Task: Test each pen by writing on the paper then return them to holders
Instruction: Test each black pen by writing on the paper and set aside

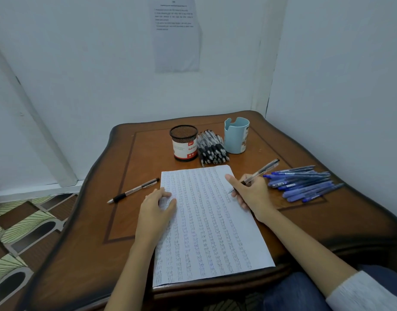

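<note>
Black pens (212,149) lie heaped between mesh holder (184,142) and blue holder (236,136).

You are seated in a plain room corner: wooden table (305,225), white walls (103,63), patterned tile floor (24,232), printed notice (177,34) taped up.

Single head-worn wide-angle view, looking forward and steeply down from close above the counter (305,223), facing a room corner; edges show wide-angle bending.
</note>
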The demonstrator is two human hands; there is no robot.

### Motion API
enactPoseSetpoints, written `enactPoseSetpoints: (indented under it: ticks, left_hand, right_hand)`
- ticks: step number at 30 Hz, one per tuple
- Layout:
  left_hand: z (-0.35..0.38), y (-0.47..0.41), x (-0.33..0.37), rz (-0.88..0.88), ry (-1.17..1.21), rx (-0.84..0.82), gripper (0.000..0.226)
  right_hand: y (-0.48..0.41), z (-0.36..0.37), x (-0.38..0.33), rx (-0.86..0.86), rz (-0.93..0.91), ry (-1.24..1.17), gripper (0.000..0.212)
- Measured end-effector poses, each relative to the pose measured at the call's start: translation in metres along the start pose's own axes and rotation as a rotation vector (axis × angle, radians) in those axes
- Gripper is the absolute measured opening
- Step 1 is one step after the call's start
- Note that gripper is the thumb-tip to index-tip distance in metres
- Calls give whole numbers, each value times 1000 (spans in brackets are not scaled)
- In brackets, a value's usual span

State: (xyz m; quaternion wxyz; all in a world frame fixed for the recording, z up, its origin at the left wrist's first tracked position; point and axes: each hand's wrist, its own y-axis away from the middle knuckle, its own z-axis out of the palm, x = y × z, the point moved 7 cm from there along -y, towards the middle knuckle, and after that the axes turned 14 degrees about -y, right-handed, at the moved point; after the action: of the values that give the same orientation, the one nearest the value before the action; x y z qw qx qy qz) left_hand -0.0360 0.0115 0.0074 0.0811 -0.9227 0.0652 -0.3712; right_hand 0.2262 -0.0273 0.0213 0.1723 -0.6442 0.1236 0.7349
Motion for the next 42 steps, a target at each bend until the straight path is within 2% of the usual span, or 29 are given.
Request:
enactPoseSetpoints:
  ticks: [4,10,20,30,34,39,42]
  left_hand:
    - [0,0,0,11,-9,6,14]
    - [1,0,0,12,-3,-1,15]
    - [1,0,1,10,-26,-21,14]
    - [2,1,3,24,-27,-26,13]
    - [1,1,2,24,-37,-30,13]
    - [2,1,4,23,-45,-34,14]
    - [1,1,4,19,-49,-35,14]
  right_hand:
    - [3,-1,-8,23,-157,221,36]
    - [-2,0,-1,-2,-96,284,40]
    - [-9,0,5,-33,-159,245,37]
    - [-6,3,2,-50,-185,254,42]
    - [-5,1,0,-36,-180,239,28]
    - [-5,2,1,-53,-193,243,39]
    - [-6,1,3,-49,-180,234,39]
